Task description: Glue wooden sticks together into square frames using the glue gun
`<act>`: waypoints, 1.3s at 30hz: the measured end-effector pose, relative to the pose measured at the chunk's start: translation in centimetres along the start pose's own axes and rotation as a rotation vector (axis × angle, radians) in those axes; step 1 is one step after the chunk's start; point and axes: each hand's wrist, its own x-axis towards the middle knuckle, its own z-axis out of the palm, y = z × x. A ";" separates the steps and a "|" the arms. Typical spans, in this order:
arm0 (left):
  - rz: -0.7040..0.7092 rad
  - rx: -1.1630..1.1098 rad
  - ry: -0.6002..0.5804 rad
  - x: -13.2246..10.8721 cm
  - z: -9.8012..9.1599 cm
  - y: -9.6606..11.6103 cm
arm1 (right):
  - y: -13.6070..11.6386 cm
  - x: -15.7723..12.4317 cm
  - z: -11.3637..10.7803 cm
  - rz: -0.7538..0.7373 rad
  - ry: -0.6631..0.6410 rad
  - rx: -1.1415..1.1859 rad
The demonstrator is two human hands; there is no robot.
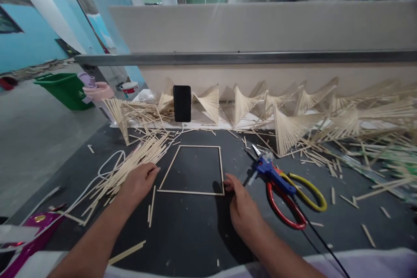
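A square frame of thin wooden sticks point(221, 166) lies flat on the dark table in front of me. My right hand point(243, 208) rests at the frame's near right corner, fingers curled and pinching that corner. My left hand point(138, 181) lies just left of the frame, fingers bent, fingertips beside a loose pile of sticks point(137, 158); what it holds, if anything, is hidden. A blue glue gun point(273, 174) lies to the right of my right hand, on top of red-and-yellow scissors point(293, 202).
Several finished fan-shaped stick structures point(289, 128) line the back of the table under a beige partition. A black phone point(182, 103) stands upright among them. White cord point(107, 167) loops at the left. A green bin point(63, 89) stands on the floor far left.
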 end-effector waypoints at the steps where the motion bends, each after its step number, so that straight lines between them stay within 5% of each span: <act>1: 0.006 -0.012 -0.012 0.0 0.1 0.1 | 0.0 0.0 -0.1 -0.003 0.004 0.001; 12: -0.019 -0.183 -0.192 -0.2 -0.2 -0.3 | -0.3 1.0 -1.0 -0.014 -0.051 -0.001; 23: 0.032 -0.081 -0.345 -1.5 -1.1 -0.7 | 0.9 1.2 -0.3 -0.096 -0.100 -0.064; 29: 0.049 0.014 -0.434 -1.4 -2.3 -3.0 | 0.3 1.4 -0.5 -0.095 -0.135 -0.103; 33: 0.044 0.081 -0.353 -1.2 -2.6 -3.1 | 0.0 1.5 -0.6 -0.086 -0.174 -0.145; 39: -0.015 0.022 -0.112 -0.4 -0.5 1.0 | -0.1 1.5 -0.6 -0.090 -0.192 -0.192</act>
